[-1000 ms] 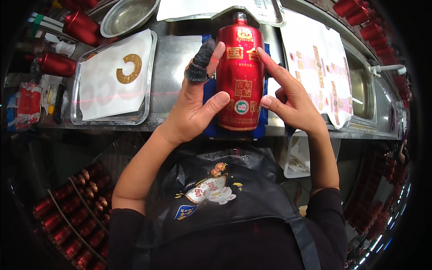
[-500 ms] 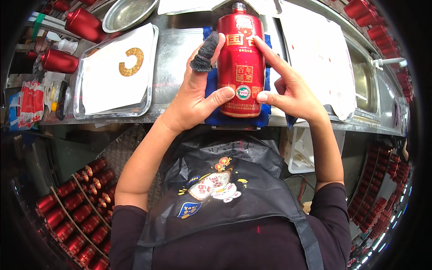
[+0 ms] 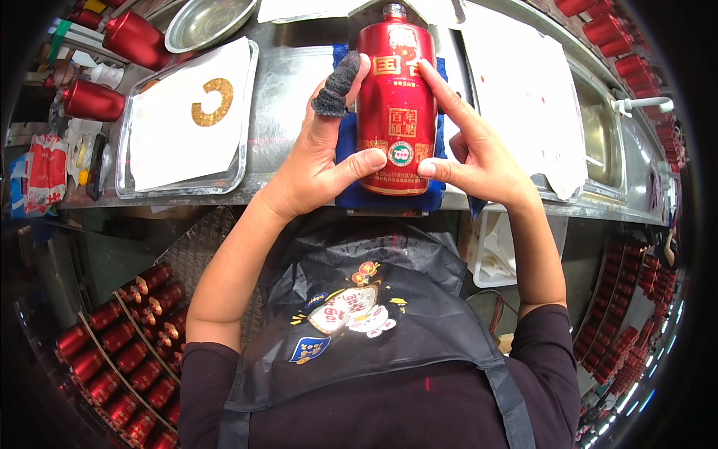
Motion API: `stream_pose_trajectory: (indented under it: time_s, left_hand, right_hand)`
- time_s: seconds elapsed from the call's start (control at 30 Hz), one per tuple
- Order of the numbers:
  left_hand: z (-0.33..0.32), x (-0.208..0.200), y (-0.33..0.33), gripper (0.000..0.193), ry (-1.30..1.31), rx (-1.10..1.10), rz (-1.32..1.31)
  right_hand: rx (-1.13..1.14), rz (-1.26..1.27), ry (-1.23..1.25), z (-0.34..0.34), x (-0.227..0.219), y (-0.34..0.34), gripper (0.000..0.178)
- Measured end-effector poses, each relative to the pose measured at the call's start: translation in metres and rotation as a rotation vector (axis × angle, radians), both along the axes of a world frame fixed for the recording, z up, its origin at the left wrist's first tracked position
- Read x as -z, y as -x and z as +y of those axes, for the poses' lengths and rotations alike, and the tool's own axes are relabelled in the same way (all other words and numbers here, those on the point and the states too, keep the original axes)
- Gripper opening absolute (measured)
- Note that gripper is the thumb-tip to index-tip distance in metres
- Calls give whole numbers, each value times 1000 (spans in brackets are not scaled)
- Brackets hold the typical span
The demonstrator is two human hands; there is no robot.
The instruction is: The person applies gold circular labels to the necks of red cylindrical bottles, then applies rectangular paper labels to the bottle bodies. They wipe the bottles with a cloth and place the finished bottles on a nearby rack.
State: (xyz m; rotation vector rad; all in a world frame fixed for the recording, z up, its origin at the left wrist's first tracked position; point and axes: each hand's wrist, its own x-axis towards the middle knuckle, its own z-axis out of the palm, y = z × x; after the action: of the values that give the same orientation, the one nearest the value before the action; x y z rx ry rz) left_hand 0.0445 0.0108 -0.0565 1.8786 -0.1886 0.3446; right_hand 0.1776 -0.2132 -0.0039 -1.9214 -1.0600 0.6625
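A glossy red bottle (image 3: 398, 97) with gold and green markings lies on a blue cloth (image 3: 431, 199), its neck pointing away from me. My left hand (image 3: 318, 153) grips its left side, thumb pressed on the lower front and fingers along the edge. A dark grey knitted cover (image 3: 336, 86) wraps one finger of that hand. From the right, my right hand (image 3: 477, 153) holds the bottle too, its thumb near the bottom and its index finger reaching up the side. The undersides of the bottle and some fingertips are hidden.
Left of the cloth, a metal tray (image 3: 238, 176) carries white paper with a gold curved piece (image 3: 212, 102). A metal bowl (image 3: 206, 22) stands beyond it. White sheets (image 3: 516, 97) lie at right beside a sink (image 3: 604, 142). Racks of red bottles (image 3: 123, 352) stand below left.
The whole view has shifted slightly. Both hands keep nearly the same hold on the bottle, which stays on the cloth.
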Motion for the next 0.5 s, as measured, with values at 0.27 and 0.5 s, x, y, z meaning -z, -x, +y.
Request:
stream_pose_trajectory:
  time_s: [0.27,0.5]
  left_hand:
    - [2,1,-1,96,-1,11,3]
    - [2,-1,1,103,-33,13,-1]
  right_hand:
    - [-5,-17,-18,-1,2,-1,111]
    - [51,160,-7,-3,2,-2,107]
